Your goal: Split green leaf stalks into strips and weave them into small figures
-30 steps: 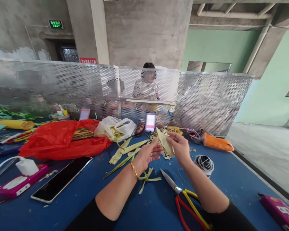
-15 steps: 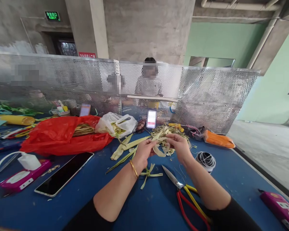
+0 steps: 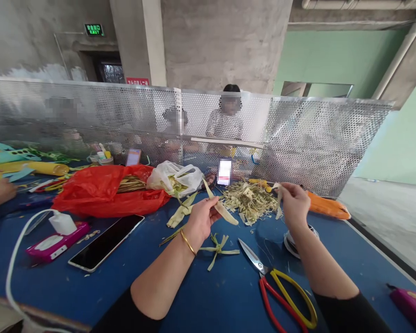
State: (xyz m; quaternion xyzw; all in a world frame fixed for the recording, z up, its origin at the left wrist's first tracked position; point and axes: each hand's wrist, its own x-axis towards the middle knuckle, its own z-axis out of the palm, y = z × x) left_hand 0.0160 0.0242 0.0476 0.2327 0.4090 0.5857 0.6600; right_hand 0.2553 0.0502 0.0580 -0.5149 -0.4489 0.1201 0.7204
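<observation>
My left hand (image 3: 201,218), with a gold bangle at the wrist, pinches a long pale dried leaf strip (image 3: 226,214) that slants down to the right. Farther right, my right hand (image 3: 296,206) has its fingers closed on a narrow, limp leaf piece (image 3: 279,200). Between the hands and behind them lies a heap of leaf shreds (image 3: 247,201). A knotted leaf cross (image 3: 219,252) rests on the table below my left hand. Beside it lie scissors (image 3: 255,260) with one red and one yellow handle. My right forearm partly hides a spool of thread (image 3: 290,243).
A red plastic bag (image 3: 86,189) and a white bag (image 3: 175,178) hold more leaves. A black phone (image 3: 107,243) and a magenta power strip (image 3: 57,243) lie at left. Another person's hand (image 3: 0,194) shows at the left edge. A perforated metal screen (image 3: 301,143) stands behind.
My hands were close together over the leaf; now they are apart, the right one moved right with a narrow piece. The view has shifted slightly left, and another person's hand has appeared.
</observation>
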